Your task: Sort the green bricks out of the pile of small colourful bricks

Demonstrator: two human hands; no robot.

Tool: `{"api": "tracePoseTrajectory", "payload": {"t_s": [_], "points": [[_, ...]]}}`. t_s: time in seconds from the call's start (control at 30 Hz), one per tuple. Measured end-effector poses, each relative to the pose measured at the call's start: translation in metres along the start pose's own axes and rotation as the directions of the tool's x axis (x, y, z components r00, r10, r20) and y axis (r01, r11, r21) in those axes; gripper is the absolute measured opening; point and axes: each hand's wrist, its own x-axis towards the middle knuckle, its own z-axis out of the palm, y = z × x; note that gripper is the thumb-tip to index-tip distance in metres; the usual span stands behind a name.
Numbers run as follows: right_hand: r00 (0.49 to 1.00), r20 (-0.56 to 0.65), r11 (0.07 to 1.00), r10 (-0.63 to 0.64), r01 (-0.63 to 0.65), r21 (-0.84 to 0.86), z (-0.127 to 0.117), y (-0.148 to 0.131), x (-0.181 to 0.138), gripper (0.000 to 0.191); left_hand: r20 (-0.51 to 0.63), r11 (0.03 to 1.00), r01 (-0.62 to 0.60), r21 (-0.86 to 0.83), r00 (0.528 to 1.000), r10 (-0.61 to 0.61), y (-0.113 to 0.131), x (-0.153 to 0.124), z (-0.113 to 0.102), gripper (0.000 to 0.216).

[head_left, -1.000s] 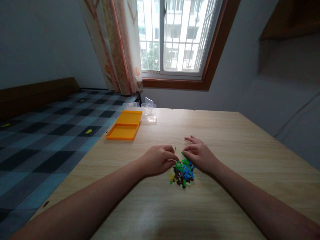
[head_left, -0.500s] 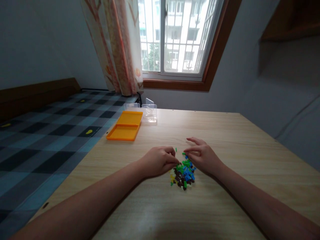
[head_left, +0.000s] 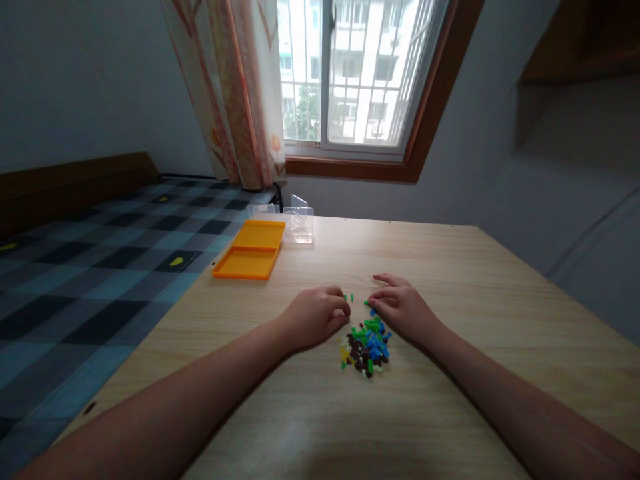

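Note:
A small heap of toy building blocks (head_left: 367, 348) in green, blue, dark brown and yellow lies on the wooden table between my hands. My left hand (head_left: 316, 317) is at the heap's upper left, fingers curled and thumb close to the index finger. Whatever it may hold is hidden. On the other side, my right hand (head_left: 400, 305) pinches a small green block (head_left: 367, 303) between thumb and index finger, its other fingers stretched out. Two thin green pieces (head_left: 352, 298) lie just beyond my left fingertips. A blue block (head_left: 373, 312) is under my right fingertips.
An open orange case (head_left: 245, 263) lies flat near the table's left edge. Behind it stand clear plastic boxes (head_left: 300, 227). A bed with a checked cover (head_left: 125, 280) adjoins the table (head_left: 440, 260) on the left. A window and a curtain are at the back.
My left hand has drawn back from the heap, up and to the left. A second thin green piece now shows beside it. My right thumb and index finger have closed on the green block.

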Motion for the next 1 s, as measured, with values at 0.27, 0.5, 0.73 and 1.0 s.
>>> {"api": "tracePoseTrajectory", "payload": {"t_s": [0.27,0.5,0.73,1.0], "points": [[1.000,-0.008,1.000,-0.004,0.004,-0.009,-0.0007,-0.0006,-0.0004,0.022,-0.025,0.999,0.035,0.009,0.999,-0.035,-0.0014,0.0007,0.0010,0.012],[0.998,-0.052,0.999,0.032,-0.031,0.024,0.0010,0.0024,0.0003,0.024,-0.035,1.000,0.027,0.004,0.999,-0.027,-0.0002,0.0002,-0.0007,0.011],[0.994,-0.114,0.996,0.005,0.005,0.091,-0.0005,0.0023,-0.0050,0.018,-0.053,0.999,0.047,-0.006,0.997,-0.047,-0.0008,-0.0006,-0.0014,0.010],[0.998,-0.041,0.998,-0.049,0.050,0.028,0.0001,0.0040,-0.0039,0.015,-0.051,0.998,0.066,0.019,0.997,-0.065,-0.0020,0.0011,0.0020,0.013]]}}
